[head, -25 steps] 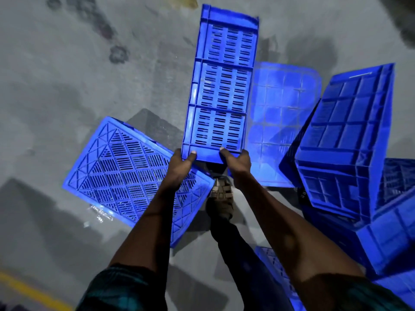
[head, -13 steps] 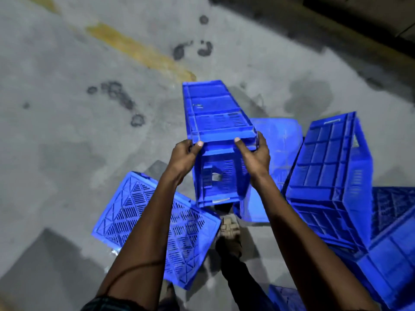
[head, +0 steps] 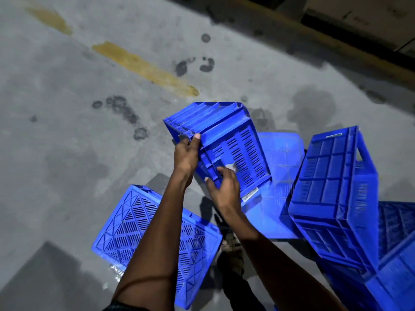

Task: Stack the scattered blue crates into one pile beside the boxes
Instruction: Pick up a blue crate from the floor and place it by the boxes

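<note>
I hold a tilted, slotted blue crate (head: 224, 144) in the air: my left hand (head: 187, 157) grips its rim, my right hand (head: 224, 189) grasps its near end. An overturned crate (head: 134, 232) lies near left; a leaning crate (head: 332, 198) stands right.

Dim indoor scene under cool, bluish light. The concrete floor (head: 67, 153) is unevenly lit, brightest at far left and darkening toward the far right corner. A hard-edged dark shadow (head: 45, 277) crosses the near-left floor. Saturated blue blooms on the flat crate panel (head: 280, 167) at centre right, washing out its ribs. The tilted crate (head: 332, 198) on the right is softened by motion blur. Wide-angle distortion bends lines near the edges.
</note>
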A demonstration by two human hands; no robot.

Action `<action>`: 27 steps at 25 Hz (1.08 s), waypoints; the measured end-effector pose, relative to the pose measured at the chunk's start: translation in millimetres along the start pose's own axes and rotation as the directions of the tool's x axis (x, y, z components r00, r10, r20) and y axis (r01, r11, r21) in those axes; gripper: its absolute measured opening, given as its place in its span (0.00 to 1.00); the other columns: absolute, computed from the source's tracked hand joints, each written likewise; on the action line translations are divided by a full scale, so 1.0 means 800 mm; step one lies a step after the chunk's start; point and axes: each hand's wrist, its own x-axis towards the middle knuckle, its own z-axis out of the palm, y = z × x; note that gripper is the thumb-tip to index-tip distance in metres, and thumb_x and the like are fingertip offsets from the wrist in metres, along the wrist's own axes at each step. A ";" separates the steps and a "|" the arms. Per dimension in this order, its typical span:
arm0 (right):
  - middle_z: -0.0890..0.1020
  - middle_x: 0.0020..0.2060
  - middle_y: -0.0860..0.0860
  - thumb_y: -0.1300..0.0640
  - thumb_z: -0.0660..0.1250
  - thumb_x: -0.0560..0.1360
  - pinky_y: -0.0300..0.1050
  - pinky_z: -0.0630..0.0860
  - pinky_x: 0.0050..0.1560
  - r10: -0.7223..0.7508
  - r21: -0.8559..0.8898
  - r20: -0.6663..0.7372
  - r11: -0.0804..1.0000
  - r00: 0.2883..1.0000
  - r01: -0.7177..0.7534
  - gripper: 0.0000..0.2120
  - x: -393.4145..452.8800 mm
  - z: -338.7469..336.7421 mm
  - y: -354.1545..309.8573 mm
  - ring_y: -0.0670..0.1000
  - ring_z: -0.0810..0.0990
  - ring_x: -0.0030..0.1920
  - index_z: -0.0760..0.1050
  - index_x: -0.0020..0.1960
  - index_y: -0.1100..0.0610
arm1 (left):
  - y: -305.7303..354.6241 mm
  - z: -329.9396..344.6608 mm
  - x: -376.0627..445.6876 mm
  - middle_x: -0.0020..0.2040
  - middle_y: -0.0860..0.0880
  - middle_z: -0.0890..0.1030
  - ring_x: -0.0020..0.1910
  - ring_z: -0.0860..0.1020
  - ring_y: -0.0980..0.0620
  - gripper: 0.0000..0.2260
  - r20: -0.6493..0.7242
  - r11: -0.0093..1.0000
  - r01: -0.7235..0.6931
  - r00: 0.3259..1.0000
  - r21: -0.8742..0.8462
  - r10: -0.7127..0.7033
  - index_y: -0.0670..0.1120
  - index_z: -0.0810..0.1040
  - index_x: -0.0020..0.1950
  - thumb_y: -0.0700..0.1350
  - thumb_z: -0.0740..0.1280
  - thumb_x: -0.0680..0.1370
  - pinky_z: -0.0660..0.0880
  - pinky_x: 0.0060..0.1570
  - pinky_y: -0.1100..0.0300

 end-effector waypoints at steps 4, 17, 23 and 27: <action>0.80 0.59 0.61 0.49 0.68 0.77 0.53 0.77 0.57 0.016 -0.104 0.151 0.995 0.988 0.000 0.24 0.019 0.018 0.004 0.62 0.78 0.61 0.72 0.67 0.61 | -0.008 -0.005 0.005 0.47 0.49 0.82 0.47 0.83 0.49 0.23 0.015 1.000 -0.012 1.000 -0.014 0.012 0.45 0.75 0.50 0.65 0.61 0.78 0.81 0.51 0.47; 0.81 0.40 0.68 0.49 0.67 0.78 0.54 0.70 0.50 -0.072 -0.208 -0.012 0.976 0.997 0.068 0.17 0.067 -0.016 -0.050 0.68 0.80 0.46 0.76 0.46 0.66 | -0.049 -0.058 -0.023 0.56 0.38 0.82 0.45 0.79 0.48 0.17 -0.069 0.999 -0.048 0.997 -0.019 0.046 0.41 0.75 0.58 0.52 0.54 0.85 0.75 0.43 0.54; 0.79 0.31 0.63 0.40 0.63 0.74 0.49 0.74 0.39 -0.049 -0.081 -0.074 0.996 0.996 0.043 0.23 -0.011 -0.063 -0.104 0.62 0.80 0.37 0.76 0.38 0.61 | -0.054 -0.106 -0.067 0.54 0.40 0.81 0.50 0.78 0.46 0.15 -0.173 0.985 -0.024 0.983 0.171 0.054 0.41 0.76 0.58 0.52 0.61 0.83 0.74 0.55 0.53; 0.67 0.22 0.48 0.44 0.68 0.76 0.45 0.63 0.34 -0.074 -0.046 -0.213 0.997 0.974 0.066 0.24 -0.094 -0.149 -0.176 0.46 0.68 0.25 0.64 0.29 0.54 | -0.027 -0.145 -0.120 0.63 0.40 0.76 0.58 0.75 0.48 0.19 -0.245 0.982 0.022 0.969 0.188 0.025 0.38 0.72 0.66 0.49 0.67 0.80 0.69 0.60 0.58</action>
